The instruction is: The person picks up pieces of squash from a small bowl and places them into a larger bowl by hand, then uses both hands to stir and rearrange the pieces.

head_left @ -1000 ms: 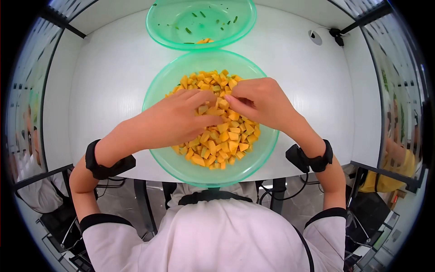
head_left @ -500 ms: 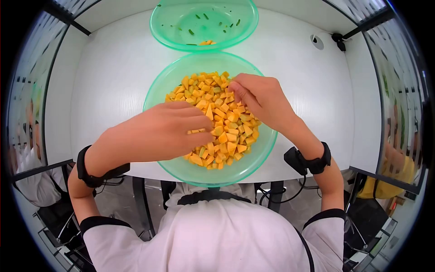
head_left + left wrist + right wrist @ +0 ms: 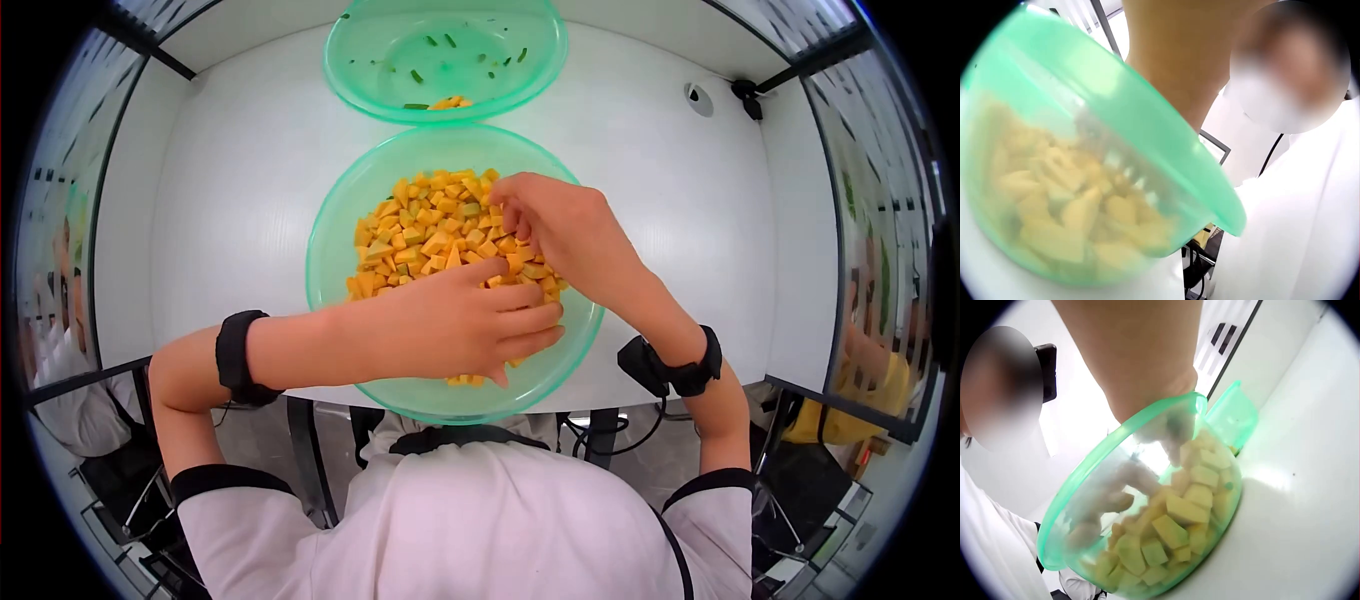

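Note:
Orange-yellow cubed pieces (image 3: 430, 225), a few greenish, are heaped in a translucent green bowl (image 3: 325, 220). Across the front of the heap lies the left hand (image 3: 460, 320), palm down with fingers spread towards the bowl's right side. The right hand (image 3: 582, 238) is over the right side, fingers bent down at the pieces; no held piece shows. Through the bowl wall (image 3: 1085, 469) in the right wrist view, blurred fingers stand above the cubes (image 3: 1185, 509). In the left wrist view the bowl (image 3: 1104, 69) and its pieces (image 3: 1047, 231) hide the left fingers.
Behind the bowl stands a second green bowl (image 3: 350, 60) with small green bits and a few orange pieces. The white table (image 3: 690, 200) has side panels and a cable hole (image 3: 698, 98) at the back right, beside a black plug.
The left hand has swept right and towards the bowl's front, uncovering pieces on the left. The right hand, which pinched near the heap's centre, now bends its fingers down at the right side.

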Action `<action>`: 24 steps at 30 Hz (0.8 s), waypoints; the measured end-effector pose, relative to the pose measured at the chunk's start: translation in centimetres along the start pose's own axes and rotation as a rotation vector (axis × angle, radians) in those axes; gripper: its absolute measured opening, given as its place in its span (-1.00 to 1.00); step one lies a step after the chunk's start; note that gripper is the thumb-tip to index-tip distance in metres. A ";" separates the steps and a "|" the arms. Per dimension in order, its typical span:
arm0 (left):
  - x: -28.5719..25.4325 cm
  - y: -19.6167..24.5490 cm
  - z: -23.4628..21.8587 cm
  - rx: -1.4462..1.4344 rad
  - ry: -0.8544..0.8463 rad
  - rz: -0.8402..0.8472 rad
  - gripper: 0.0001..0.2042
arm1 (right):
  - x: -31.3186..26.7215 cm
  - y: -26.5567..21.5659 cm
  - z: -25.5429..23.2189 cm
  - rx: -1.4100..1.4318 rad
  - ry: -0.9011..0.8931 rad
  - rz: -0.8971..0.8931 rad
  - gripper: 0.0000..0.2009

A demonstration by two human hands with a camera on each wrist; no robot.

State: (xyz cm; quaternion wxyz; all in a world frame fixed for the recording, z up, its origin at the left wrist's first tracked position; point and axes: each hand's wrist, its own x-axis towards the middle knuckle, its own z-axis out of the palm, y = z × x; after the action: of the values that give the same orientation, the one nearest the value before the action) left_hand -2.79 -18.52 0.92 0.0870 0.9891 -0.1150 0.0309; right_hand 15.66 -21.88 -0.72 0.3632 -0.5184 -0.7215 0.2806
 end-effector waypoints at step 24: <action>-3.7 0.3 -0.7 0.175 0.015 -0.090 -0.69 | -0.1 -0.2 -0.1 -0.123 -0.052 -0.004 -0.78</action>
State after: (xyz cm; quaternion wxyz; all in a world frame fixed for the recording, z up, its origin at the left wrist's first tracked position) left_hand -6.46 -17.89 1.33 0.0026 0.9968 -0.0664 0.0443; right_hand 15.65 -22.04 -0.56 0.3123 -0.5307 -0.7477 0.2486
